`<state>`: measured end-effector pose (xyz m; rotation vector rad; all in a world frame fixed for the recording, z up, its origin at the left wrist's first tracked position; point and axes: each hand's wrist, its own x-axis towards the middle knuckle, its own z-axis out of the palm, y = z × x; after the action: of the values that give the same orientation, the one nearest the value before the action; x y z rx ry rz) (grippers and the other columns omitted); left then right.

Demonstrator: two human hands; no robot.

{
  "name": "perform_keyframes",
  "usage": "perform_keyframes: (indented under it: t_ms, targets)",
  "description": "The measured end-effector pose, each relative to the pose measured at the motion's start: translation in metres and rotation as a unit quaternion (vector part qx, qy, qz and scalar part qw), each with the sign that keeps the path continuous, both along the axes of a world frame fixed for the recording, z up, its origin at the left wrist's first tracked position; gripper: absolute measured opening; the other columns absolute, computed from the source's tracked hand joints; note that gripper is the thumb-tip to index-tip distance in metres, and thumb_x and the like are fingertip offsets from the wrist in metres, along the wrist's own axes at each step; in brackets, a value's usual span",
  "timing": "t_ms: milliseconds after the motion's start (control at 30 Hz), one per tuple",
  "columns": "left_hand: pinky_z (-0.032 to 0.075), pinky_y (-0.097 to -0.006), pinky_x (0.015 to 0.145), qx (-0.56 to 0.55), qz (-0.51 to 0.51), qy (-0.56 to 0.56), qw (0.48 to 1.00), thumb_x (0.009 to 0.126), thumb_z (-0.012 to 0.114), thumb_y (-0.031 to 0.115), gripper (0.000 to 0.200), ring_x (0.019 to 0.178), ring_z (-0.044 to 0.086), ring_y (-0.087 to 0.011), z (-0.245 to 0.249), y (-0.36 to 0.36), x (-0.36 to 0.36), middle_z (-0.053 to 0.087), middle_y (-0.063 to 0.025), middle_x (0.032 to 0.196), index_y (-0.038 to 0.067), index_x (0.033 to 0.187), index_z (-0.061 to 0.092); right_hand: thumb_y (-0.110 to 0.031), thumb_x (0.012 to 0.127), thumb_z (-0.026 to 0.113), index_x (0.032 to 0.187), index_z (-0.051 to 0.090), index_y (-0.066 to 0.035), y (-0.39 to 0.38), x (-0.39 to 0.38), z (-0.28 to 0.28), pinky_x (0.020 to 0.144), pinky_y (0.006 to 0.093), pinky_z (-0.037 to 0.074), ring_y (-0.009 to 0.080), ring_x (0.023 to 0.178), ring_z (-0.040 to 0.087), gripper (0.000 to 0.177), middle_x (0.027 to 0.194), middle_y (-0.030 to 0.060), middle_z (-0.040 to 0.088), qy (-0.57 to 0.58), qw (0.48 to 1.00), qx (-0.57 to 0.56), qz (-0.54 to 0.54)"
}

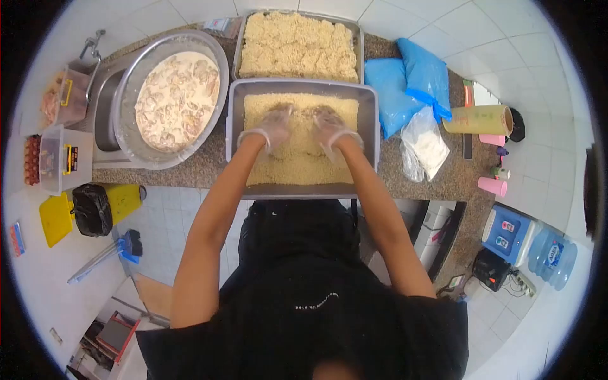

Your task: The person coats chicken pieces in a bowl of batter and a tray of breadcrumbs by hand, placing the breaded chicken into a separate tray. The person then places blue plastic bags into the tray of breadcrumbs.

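Both my hands wear clear plastic gloves and work inside a grey tub [373,152] of pale breadcrumbs [297,172]. My left hand [275,128] is at the left of the crumbs, its fingers stretched away from me and toward the middle. Opposite it, my right hand [330,128] reaches in with fingers stretched out too. Crumbs lie heaped between the two hands and cling to the gloves. The fingertips are blurred and partly sunk in the crumbs. Whether a piece of food lies under them is hidden.
Behind the tub stands a tray of crumb-coated pieces [301,44]. A large bowl [221,82] of pieces in creamy batter is at left, overlapping the sink [104,126]. Blue bags [389,88], a clear bag of white powder [429,152] and a film roll [478,120] lie at right.
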<state>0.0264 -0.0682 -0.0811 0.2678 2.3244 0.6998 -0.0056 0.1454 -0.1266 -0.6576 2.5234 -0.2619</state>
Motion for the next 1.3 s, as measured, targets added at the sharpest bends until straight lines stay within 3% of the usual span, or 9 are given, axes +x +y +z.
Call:
perform_keyframes:
  t_ms: [233,467,533,600,733,800,967,1100,1300]
  targets:
    - [0.038,-0.0384,0.104,-0.086,0.048,-0.017,0.995,0.077,0.067,0.028,0.063,0.124,0.047,-0.0331,0.056,-0.008,0.006,0.048,-0.0228,0.132,0.003,0.131,0.047,-0.023,0.077,0.064,0.120,0.058,-0.008,0.006,0.008,0.087,0.101,0.0417,0.039,0.0354,0.119,0.049,0.046,0.124,0.0219,0.053,-0.134,0.988,0.021,-0.075]
    - [0.040,-0.0410,0.101,-0.023,0.151,0.235,0.960,0.073,0.064,0.023,0.059,0.114,0.053,-0.0347,0.039,-0.007,0.083,0.055,-0.0251,0.119,0.003,0.128,0.051,-0.017,0.079,0.061,0.110,0.064,-0.006,0.026,0.086,0.097,0.093,0.0420,0.045,0.0367,0.103,0.058,0.034,0.108,0.0191,0.062,0.147,0.973,-0.144,-0.103]
    - [0.036,-0.0412,0.105,-0.122,0.199,0.052,0.971,0.077,0.061,0.029,0.061,0.120,0.049,-0.0346,0.047,0.006,0.106,0.052,-0.0252,0.125,0.003,0.131,0.048,-0.018,0.079,0.060,0.112,0.063,-0.008,0.030,0.093,0.076,0.093,0.0428,0.044,0.0373,0.105,0.057,0.035,0.110,0.0185,0.062,0.098,0.967,-0.146,-0.183]
    - [0.036,-0.0437,0.103,-0.089,0.198,-0.051,0.975,0.078,0.060,0.032,0.064,0.122,0.048,-0.0340,-0.001,0.024,0.112,0.050,-0.0241,0.129,0.004,0.133,0.046,-0.024,0.080,0.060,0.115,0.061,-0.007,0.032,0.101,0.057,0.095,0.0431,0.043,0.0374,0.110,0.055,0.039,0.117,0.0179,0.060,-0.147,0.971,0.176,0.062]
    - [0.035,-0.0445,0.104,0.011,0.270,-0.088,0.959,0.082,0.056,0.037,0.064,0.126,0.045,-0.0341,0.012,0.054,0.084,0.049,-0.0234,0.132,0.003,0.135,0.044,-0.028,0.083,0.056,0.118,0.059,-0.005,0.034,0.087,0.003,0.096,0.0426,0.042,0.0381,0.109,0.055,0.041,0.119,0.0201,0.059,-0.119,0.986,-0.106,0.057]
    - [0.033,-0.0429,0.107,0.072,0.342,-0.033,0.936,0.083,0.054,0.038,0.062,0.127,0.043,-0.0349,0.036,0.058,0.063,0.049,-0.0239,0.132,0.003,0.134,0.045,-0.034,0.085,0.052,0.119,0.058,-0.008,0.012,0.072,0.027,0.096,0.0411,0.041,0.0383,0.105,0.057,0.043,0.114,0.0213,0.060,0.030,0.949,-0.148,-0.277]
    - [0.030,-0.0434,0.109,-0.072,0.103,0.259,0.958,0.083,0.054,0.036,0.058,0.125,0.043,-0.0361,-0.021,0.013,0.009,0.050,-0.0224,0.130,0.005,0.132,0.048,-0.037,0.085,0.051,0.119,0.058,-0.011,-0.010,0.033,0.040,0.101,0.0475,0.035,0.0366,0.108,0.054,0.043,0.116,0.0190,0.060,0.063,0.990,-0.006,-0.129]
    - [0.018,-0.0483,0.113,-0.148,-0.058,0.135,0.978,0.087,0.048,0.033,0.060,0.135,0.029,-0.0402,0.006,0.019,0.018,0.034,-0.0212,0.145,0.003,0.138,0.039,-0.037,0.088,0.046,0.126,0.055,-0.013,-0.028,0.030,0.049,0.106,0.0530,0.025,0.0344,0.123,0.044,0.046,0.129,0.0177,0.051,0.074,0.994,0.020,-0.078]
    - [0.017,-0.0457,0.113,-0.108,0.034,0.164,0.980,0.088,0.045,0.034,0.061,0.139,0.020,-0.0376,-0.019,0.030,0.010,0.025,-0.0201,0.150,0.007,0.142,0.034,-0.038,0.087,0.052,0.133,0.047,-0.009,-0.024,0.013,0.024,0.110,0.0457,0.026,0.0372,0.134,0.033,0.055,0.142,0.0195,0.040,0.090,0.993,0.071,-0.003]
